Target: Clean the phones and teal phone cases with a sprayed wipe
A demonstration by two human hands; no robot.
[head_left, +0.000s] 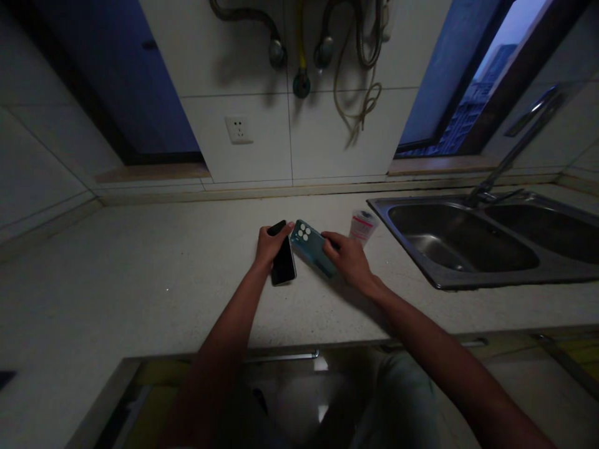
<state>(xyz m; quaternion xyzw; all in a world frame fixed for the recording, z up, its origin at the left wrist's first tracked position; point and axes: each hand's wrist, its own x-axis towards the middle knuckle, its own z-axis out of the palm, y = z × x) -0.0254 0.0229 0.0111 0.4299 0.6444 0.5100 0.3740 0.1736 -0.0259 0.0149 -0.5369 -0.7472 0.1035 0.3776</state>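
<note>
Dim light falls on a pale counter (140, 262) that runs along a tiled wall, with a dark window (468, 93) on each side of the wall. A socket (239, 130) sits on the tiles, and hoses (360, 62) hang in loops above it.

Near the middle of the counter, the left hand (269, 246) is closed around a black phone (283, 265). The fingers wrap over its upper end and its lower end rests on the counter, screen side up and dark.

The right hand (350, 259) grips a teal case (311, 246) by its right end, with the fingers over the top edge. The case tilts, its left end raised toward the phone, and its back shows a cluster of white round spots. Its upper corner meets the left fingertips beside the top of the phone. Whether the case is empty cannot be told.

Just behind the right hand stands a small white tube (363, 224) with a pink label, apart from the case. Farther right, a steel sink (491, 277) with two basins is set into the counter, and a tap (515, 149) slants up from its back rim. Both forearms reach in from the bottom edge, over the counter's front edge.
</note>
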